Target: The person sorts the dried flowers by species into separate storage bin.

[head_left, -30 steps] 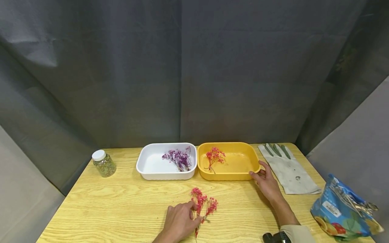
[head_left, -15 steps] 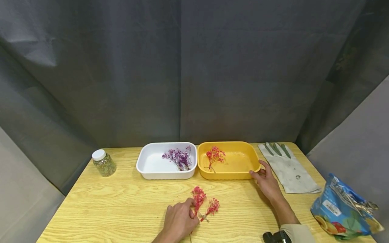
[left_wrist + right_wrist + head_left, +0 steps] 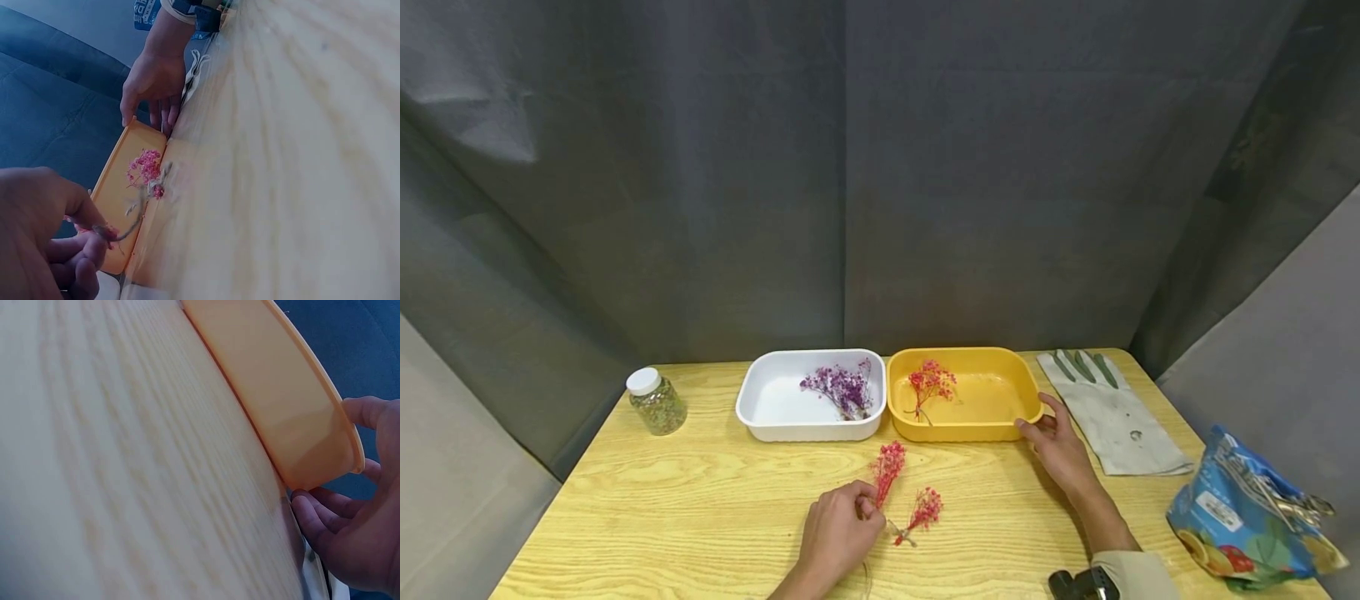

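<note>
My left hand pinches a sprig of pink dried flowers by its stems, just above the table. A second pink sprig lies on the wood beside it, its stems tied with twine. At the near right corner of the yellow tray, my right hand holds on, thumb at the rim and fingers round the lower side, as the right wrist view shows. Inside that tray rests another pink sprig. The white tray to its left holds purple dried flowers.
A white-capped jar of dried greenish bits stands at the left. On the right lies a grey cloth with green leaf-like shapes on it, and nearer stands a blue printed bag. A dark curtain hangs behind the table.
My left hand has drawn one pink sprig away from the other, which now lies separate to its right. The pinched blossoms have risen towards the trays. My right hand has stayed at the yellow tray.
</note>
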A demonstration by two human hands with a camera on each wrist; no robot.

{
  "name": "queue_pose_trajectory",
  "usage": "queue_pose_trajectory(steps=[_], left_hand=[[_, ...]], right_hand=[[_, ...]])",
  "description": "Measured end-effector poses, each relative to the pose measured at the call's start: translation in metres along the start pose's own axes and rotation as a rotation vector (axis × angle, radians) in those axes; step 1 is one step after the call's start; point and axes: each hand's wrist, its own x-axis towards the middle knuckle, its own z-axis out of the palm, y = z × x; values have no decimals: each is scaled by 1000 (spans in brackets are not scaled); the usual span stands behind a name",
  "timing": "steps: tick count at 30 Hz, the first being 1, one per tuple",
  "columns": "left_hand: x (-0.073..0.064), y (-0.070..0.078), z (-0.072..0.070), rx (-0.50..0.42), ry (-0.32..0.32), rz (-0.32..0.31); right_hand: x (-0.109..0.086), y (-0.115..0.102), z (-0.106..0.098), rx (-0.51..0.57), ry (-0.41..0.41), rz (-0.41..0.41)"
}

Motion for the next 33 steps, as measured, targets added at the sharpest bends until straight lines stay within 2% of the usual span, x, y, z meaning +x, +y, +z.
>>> queue_pose_trajectory(steps=[6, 17, 20, 27, 33], left_hand=[[0, 1, 0, -41, 37, 17], [-1, 5, 0, -82, 37, 13], [0, 7, 0, -154, 18, 1], [7, 15, 0, -391, -38, -53], [11, 20, 3, -464, -63, -78]], right_hand=[[0, 1, 0, -3, -3, -5], [0, 1, -1, 3, -7, -4], [1, 1, -1, 4, -6, -3], [0, 1, -1, -3, -8, -1], [1, 2, 0, -6, 0, 3]])
